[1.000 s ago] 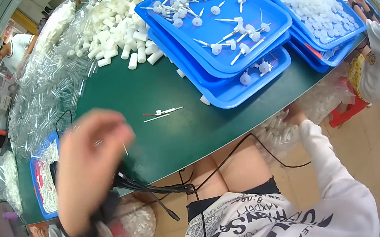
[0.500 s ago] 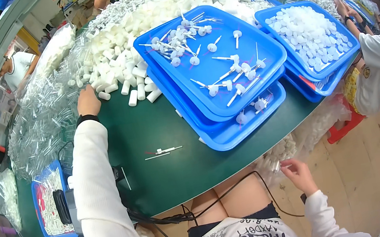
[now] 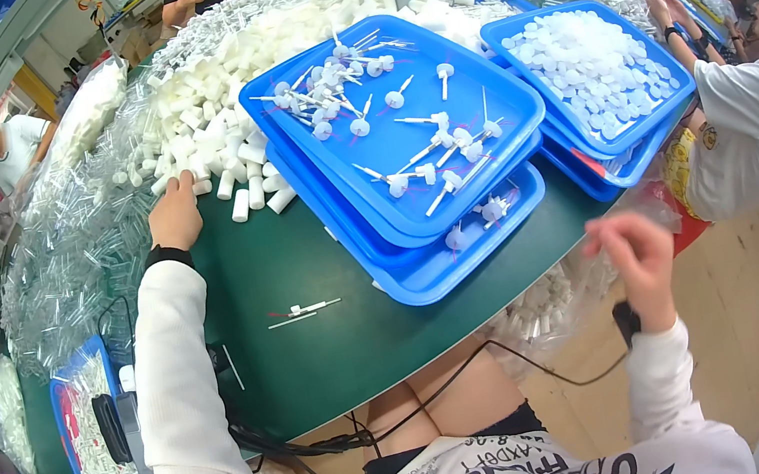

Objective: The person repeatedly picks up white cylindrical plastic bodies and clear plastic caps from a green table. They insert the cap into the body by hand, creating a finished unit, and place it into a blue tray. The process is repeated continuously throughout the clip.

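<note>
- The white caps (image 3: 208,130) are short plastic cylinders, heaped at the far left of the green surface (image 3: 338,346).
- The left hand (image 3: 175,212) rests on the heap's edge; its fingers are hidden.
- The right hand (image 3: 642,257) hangs off the surface, fingers loosely curled, nothing visibly held.
- Stacked blue trays (image 3: 425,264) lie just beside the heap.

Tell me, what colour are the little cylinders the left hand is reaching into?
White. The cylinders under the left hand show clearly in the head view.

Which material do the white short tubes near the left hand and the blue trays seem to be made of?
The short white cylindrical tubes by the left hand look like matte, opaque moulded plastic: uniform colour, identical shapes. The stacked blue rectangular trays seem to be smooth, slightly glossy plastic, with rounded moulded rims and soft light reflections.
</note>
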A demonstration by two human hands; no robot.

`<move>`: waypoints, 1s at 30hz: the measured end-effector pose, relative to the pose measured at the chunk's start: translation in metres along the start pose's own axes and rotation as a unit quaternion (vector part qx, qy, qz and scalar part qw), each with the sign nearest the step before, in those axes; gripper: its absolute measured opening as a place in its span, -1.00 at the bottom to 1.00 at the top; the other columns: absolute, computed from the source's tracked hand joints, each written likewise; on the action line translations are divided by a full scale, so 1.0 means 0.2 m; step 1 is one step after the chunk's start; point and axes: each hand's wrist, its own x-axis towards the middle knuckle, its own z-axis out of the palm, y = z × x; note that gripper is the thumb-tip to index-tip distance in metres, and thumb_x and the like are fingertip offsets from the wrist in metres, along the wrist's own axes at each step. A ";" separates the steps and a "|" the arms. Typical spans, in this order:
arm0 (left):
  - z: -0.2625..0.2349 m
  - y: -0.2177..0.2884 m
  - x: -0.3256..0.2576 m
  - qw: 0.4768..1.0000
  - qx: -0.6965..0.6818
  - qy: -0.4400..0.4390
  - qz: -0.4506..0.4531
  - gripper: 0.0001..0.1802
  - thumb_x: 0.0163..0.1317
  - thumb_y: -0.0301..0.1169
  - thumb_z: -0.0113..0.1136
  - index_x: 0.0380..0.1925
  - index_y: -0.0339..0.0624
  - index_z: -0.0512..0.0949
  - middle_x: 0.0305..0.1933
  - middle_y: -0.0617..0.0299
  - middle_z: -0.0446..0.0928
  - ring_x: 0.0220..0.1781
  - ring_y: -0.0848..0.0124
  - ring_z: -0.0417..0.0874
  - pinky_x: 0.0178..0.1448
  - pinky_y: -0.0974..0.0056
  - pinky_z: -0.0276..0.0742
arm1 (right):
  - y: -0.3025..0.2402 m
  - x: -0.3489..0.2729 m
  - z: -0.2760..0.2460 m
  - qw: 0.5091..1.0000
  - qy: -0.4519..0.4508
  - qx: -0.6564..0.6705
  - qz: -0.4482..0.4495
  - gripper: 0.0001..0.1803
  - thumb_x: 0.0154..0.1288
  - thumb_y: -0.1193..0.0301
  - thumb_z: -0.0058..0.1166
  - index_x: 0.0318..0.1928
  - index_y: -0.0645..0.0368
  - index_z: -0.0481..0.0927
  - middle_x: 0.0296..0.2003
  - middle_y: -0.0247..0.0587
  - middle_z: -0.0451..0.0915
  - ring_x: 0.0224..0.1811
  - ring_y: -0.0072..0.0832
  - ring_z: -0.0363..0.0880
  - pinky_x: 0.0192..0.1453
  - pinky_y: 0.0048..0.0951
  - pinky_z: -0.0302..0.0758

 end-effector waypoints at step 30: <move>-0.91 0.95 -1.28 0.465 -0.883 -0.017 -0.065 -0.65 0.05 -0.65 0.12 -0.10 -0.35 0.42 -0.18 0.15 0.42 -0.44 0.56 0.42 -0.54 0.51 0.33 | -0.48 -0.11 0.41 0.927 -0.196 0.012 -0.319 -0.76 -0.11 0.67 0.21 -0.34 0.19 0.63 -0.45 -0.28 0.56 -0.52 -0.59 0.49 -0.51 -0.62 0.42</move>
